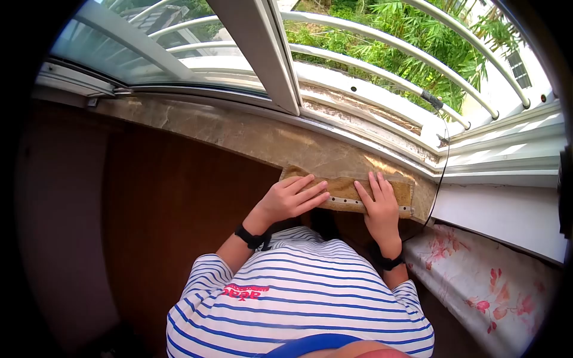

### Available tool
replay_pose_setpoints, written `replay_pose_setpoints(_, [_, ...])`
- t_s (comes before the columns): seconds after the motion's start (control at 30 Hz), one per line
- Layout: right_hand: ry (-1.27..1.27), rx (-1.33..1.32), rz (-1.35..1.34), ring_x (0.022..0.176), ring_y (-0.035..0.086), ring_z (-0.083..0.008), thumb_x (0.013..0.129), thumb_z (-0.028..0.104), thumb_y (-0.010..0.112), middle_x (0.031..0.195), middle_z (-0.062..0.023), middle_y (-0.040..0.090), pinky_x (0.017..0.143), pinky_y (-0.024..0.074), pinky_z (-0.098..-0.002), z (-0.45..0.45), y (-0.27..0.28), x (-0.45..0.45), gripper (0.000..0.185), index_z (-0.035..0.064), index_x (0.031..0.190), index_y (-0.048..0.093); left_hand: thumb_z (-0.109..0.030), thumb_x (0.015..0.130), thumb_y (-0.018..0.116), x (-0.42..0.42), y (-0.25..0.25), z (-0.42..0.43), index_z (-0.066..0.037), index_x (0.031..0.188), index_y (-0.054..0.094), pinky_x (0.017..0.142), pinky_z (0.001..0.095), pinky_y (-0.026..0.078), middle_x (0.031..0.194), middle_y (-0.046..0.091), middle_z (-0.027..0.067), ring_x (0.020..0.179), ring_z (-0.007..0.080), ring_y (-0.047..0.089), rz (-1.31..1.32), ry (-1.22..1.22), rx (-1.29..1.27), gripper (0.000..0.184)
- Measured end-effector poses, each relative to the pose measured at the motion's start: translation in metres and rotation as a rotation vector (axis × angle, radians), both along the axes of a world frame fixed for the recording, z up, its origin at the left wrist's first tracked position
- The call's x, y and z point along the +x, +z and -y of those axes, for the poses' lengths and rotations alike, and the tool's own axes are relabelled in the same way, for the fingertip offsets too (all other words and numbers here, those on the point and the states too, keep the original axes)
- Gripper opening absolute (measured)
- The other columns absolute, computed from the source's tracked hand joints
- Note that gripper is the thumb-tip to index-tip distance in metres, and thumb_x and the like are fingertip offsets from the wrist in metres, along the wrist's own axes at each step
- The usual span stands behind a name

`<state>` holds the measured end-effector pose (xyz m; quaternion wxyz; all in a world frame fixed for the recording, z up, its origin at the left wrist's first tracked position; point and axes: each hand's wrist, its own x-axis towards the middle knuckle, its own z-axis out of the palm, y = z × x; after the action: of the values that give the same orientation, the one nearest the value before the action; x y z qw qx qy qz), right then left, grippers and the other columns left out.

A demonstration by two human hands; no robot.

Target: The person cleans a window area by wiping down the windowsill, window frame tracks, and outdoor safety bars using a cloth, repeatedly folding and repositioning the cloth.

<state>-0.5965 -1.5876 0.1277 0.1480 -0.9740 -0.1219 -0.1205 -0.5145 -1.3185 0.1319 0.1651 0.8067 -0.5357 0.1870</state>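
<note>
A folded tan cloth (pixel 349 194) lies on the brown stone windowsill (pixel 239 131), along the sill's front edge. A pale strip with dark dots runs across its near part. On the cloth's left part rests my left hand (pixel 290 198), fingers stretched out and pointing right. My right hand (pixel 381 206) lies flat on the right part, its fingers spread and pointing toward the window. A short stretch of cloth shows between the two hands. Both hands press on the cloth from above without wrapping round it.
Beyond the sill stand a sliding window frame (pixel 268 59) and white curved railings (pixel 370 39). A thin black cable (pixel 443 173) hangs at the right. A floral cloth (pixel 483 286) covers something at the lower right. Brown floor or panelling (pixel 179 238) is at the left.
</note>
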Motion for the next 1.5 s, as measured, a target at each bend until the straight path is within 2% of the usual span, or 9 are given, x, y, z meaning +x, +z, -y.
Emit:
replay_pose_setpoints(0.2, [0.168, 0.382, 0.048, 0.083, 0.066, -0.0347, 0.076, -0.003, 0.063, 0.098, -0.0116, 0.066, 0.07, 0.054, -0.0397, -0.022, 0.098, 0.054, 0.041, 0.0073, 0.116, 0.061, -0.007, 0.077, 0.07, 0.042, 0.078, -0.013, -0.013, 0.106, 0.072, 0.071, 0.0327, 0.054, 0.103, 0.068, 0.0038, 0.084, 0.02, 0.064, 0.273, 0.149, -0.255, 0.03])
replay_pose_setpoints(0.33, [0.235, 0.39, 0.496, 0.081, 0.067, -0.0348, 0.078, 0.002, 0.064, 0.095, -0.0127, 0.069, 0.068, 0.0549, -0.0396, -0.063, 0.163, 0.151, 0.029, 0.0079, 0.106, 0.064, -0.003, 0.08, 0.068, 0.096, 0.122, -0.04, -0.024, 0.126, 0.062, 0.069, 0.0375, 0.055, 0.113, 0.057, 0.005, 0.085, 0.0237, 0.065, 0.468, 0.391, -0.481, 0.051])
replay_pose_setpoints(0.5, [0.098, 0.264, 0.828, 0.078, 0.069, -0.0346, 0.085, 0.015, 0.056, 0.089, -0.0112, 0.071, 0.065, 0.0554, -0.0436, -0.088, 0.214, 0.264, 0.02, 0.0152, 0.103, 0.065, 0.0, 0.086, 0.061, 0.142, 0.173, -0.031, -0.016, 0.115, 0.062, 0.067, 0.0396, 0.056, 0.11, 0.061, 0.0068, 0.082, 0.0292, 0.066, 0.476, 0.455, -0.505, 0.033])
replay_pose_setpoints(0.7, [0.044, 0.556, 0.433, 0.076, 0.066, -0.041, 0.091, 0.014, 0.052, 0.082, -0.0185, 0.068, 0.065, 0.0515, -0.0483, -0.106, 0.174, 0.263, 0.013, 0.0105, 0.1, 0.061, -0.006, 0.085, 0.063, 0.164, 0.146, -0.001, -0.015, 0.121, 0.053, 0.057, 0.0419, 0.056, 0.1, 0.056, 0.0093, 0.076, 0.0308, 0.068, 0.267, 0.785, -0.479, 0.039])
replay_pose_setpoints(0.97, [-0.056, 0.403, 0.007, 0.088, 0.066, -0.0402, 0.094, 0.02, 0.044, 0.09, -0.018, 0.069, 0.075, 0.0511, -0.049, -0.112, 0.111, 0.223, 0.017, 0.007, 0.096, 0.055, -0.007, 0.085, 0.062, 0.149, 0.071, 0.006, -0.014, 0.123, 0.048, 0.056, 0.0407, 0.055, 0.101, 0.047, 0.0113, 0.076, 0.0313, 0.067, 0.115, 0.906, -0.343, 0.041])
replay_pose_setpoints(1.17, [0.036, 0.233, -0.009, 0.095, 0.065, -0.0376, 0.086, 0.013, 0.054, 0.103, -0.0148, 0.068, 0.084, 0.051, -0.0452, -0.082, 0.07, 0.185, 0.031, 0.0116, 0.115, 0.062, -0.006, 0.087, 0.056, 0.125, 0.041, -0.031, -0.008, 0.122, 0.05, 0.075, 0.0499, 0.053, 0.113, 0.058, 0.0194, 0.087, 0.0415, 0.064, -0.51, 0.942, -0.263, 0.036])
replay_pose_setpoints(1.23, [0.164, 0.314, -0.05, 0.096, 0.064, -0.0391, 0.078, -0.001, 0.057, 0.105, -0.0179, 0.067, 0.085, 0.0507, -0.0442, -0.056, 0.072, 0.164, 0.048, 0.0107, 0.124, 0.06, -0.011, 0.089, 0.058, 0.117, 0.029, -0.056, -0.004, 0.112, 0.057, 0.085, 0.0507, 0.051, 0.109, 0.063, 0.0212, 0.096, 0.0425, 0.062, -0.592, 0.511, -0.36, 0.025])
replay_pose_setpoints(1.3, [0.201, 0.273, 0.008, 0.098, 0.063, -0.0367, 0.077, -0.005, 0.058, 0.105, -0.0165, 0.068, 0.085, 0.0507, -0.0431, -0.028, 0.072, 0.139, 0.048, 0.0115, 0.121, 0.064, -0.005, 0.087, 0.058, 0.101, 0.067, -0.063, -0.005, 0.113, 0.063, 0.09, 0.045, 0.05, 0.109, 0.065, 0.018, 0.103, 0.0363, 0.062, -0.606, 0.462, -0.265, 0.027])
replay_pose_setpoints(1.5, [0.024, 0.078, 0.434, 0.101, 0.064, -0.0304, 0.075, -0.011, 0.058, 0.105, -0.0115, 0.069, 0.088, 0.0495, -0.0413, -0.012, 0.103, 0.076, 0.047, 0.0112, 0.116, 0.067, -0.002, 0.08, 0.065, 0.061, 0.125, -0.037, -0.009, 0.102, 0.067, 0.085, 0.0371, 0.054, 0.101, 0.071, 0.0041, 0.098, 0.0247, 0.067, 0.11, 0.155, -0.287, 0.024])
